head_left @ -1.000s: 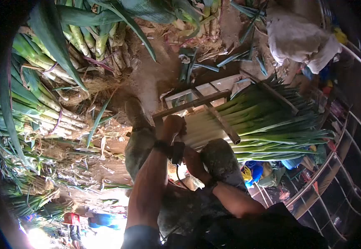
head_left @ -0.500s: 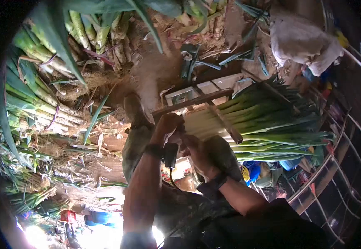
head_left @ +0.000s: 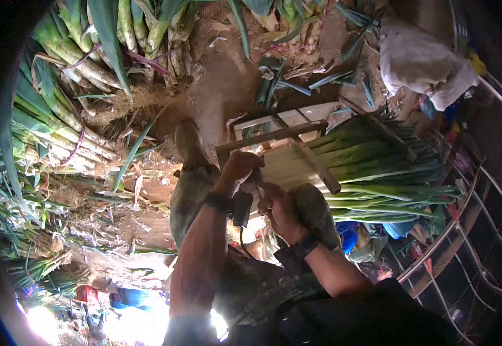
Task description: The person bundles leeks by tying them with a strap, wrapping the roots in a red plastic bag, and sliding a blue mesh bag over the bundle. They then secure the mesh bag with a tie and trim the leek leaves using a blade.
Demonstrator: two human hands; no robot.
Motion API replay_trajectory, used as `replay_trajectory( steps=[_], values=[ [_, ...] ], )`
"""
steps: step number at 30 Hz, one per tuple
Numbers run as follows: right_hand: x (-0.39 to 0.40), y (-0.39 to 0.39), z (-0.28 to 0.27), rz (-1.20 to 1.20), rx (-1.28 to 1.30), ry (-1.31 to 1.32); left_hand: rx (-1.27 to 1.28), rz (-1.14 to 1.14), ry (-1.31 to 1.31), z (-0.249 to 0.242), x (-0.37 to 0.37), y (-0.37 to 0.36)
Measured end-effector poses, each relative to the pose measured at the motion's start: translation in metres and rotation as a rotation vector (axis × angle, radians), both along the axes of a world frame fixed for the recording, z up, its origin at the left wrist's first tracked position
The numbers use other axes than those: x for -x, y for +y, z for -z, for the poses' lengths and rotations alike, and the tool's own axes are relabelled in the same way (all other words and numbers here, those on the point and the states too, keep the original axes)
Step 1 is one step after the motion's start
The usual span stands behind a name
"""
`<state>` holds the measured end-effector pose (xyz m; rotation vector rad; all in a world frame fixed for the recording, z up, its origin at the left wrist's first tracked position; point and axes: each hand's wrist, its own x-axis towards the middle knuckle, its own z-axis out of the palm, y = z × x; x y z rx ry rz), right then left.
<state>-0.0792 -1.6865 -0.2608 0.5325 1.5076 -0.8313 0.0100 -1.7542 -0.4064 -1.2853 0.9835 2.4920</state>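
Observation:
My left hand (head_left: pixel 240 169) is curled closed at the near left end of a wooden frame (head_left: pixel 271 135), by the pale ends of the green onions. Just below and to its right, my right hand (head_left: pixel 278 209) is also closed, its fingers bent toward the left hand. Something small and dark seems to be between the two hands, but I cannot make it out. A thick layer of long green onions (head_left: pixel 360 167) lies in the frame, white ends toward my hands and green leaves to the right. A bar (head_left: pixel 314 164) crosses over them.
Bundles of untrimmed green onions (head_left: pixel 83 66) with roots lie at the left and top. Cut leaves (head_left: pixel 274 81) litter the dirt floor. A white sack (head_left: pixel 424 63) is at upper right, a metal rack (head_left: pixel 435 248) at lower right. My boot (head_left: pixel 188 144) stands beside the frame.
The view has shifted slightly. My hands stay close together beside the onions' white ends, with the right hand's fingers a little farther from the left hand. The onions lie as before.

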Motion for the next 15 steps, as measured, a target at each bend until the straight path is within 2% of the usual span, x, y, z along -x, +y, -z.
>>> replay_trajectory(
  steps=[2,3,4,5,6,7,9,10,12,13,15],
  values=[
    [0.001,0.000,-0.009,-0.033,0.028,0.027,0.515,0.150,0.110,0.002,0.003,0.009],
    [0.001,-0.004,-0.015,-0.065,0.052,0.050,0.515,0.149,0.112,-0.004,0.006,0.008],
    [0.001,-0.003,-0.016,-0.065,0.050,0.051,0.864,0.350,0.191,-0.013,0.011,0.005],
    [0.001,-0.001,-0.018,0.042,0.000,0.013,1.211,0.553,0.267,-0.021,0.012,0.003],
    [0.001,-0.002,-0.019,0.148,-0.049,-0.027,1.047,0.343,0.246,-0.027,0.009,0.005],
    [0.003,-0.002,-0.020,0.145,-0.048,-0.030,1.048,0.341,0.241,-0.030,0.007,0.006],
    [0.002,0.002,-0.024,0.236,-0.036,-0.064,0.575,0.241,0.151,-0.039,0.002,0.008],
    [0.001,0.009,-0.024,0.242,-0.038,-0.065,0.572,0.247,0.152,-0.039,0.001,0.008],
    [0.001,0.030,-0.016,-0.298,0.133,0.217,1.041,0.213,0.246,-0.034,0.004,0.004],
    [-0.003,0.043,-0.011,-0.292,0.130,0.213,1.038,0.219,0.246,-0.023,0.002,0.005],
    [-0.007,0.059,-0.001,-0.737,0.220,0.462,1.094,0.360,0.246,0.001,0.006,0.002]
  ],
)
